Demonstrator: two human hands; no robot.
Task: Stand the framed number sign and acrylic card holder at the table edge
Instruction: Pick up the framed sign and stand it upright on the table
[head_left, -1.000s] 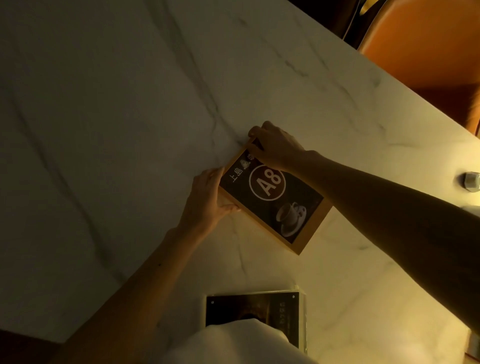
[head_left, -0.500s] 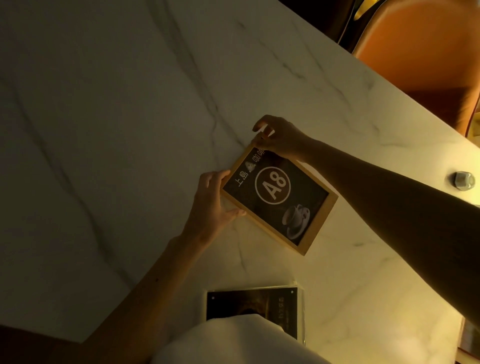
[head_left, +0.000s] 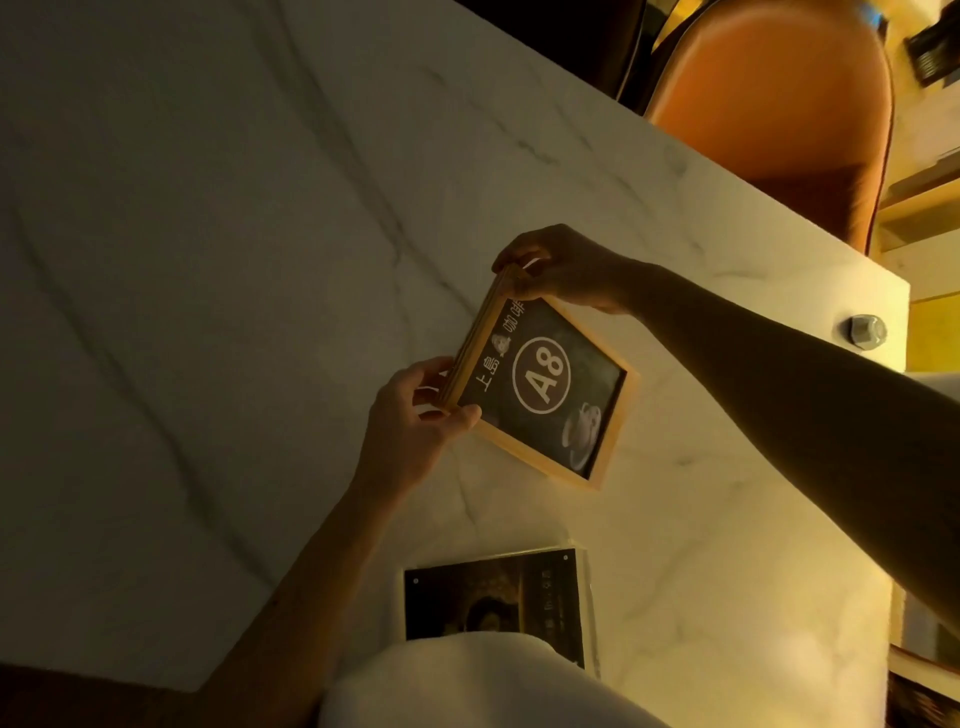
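- Since 1 second ago, the sign (head_left: 545, 387) has tipped up off the table (head_left: 208, 260).
- Left hand (head_left: 410, 431) pinches 1 top corner; right hand (head_left: 566, 267) pinches the other.
- Its low edge, away from both grips, looks close to the table.
- Keep tipping slowly, both grips tight.
- Near the body, the holder (head_left: 493, 592) lies flat.

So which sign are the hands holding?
The wooden-framed A8 sign, gripped by the left hand and right hand. The acrylic card holder lies untouched nearer the person.
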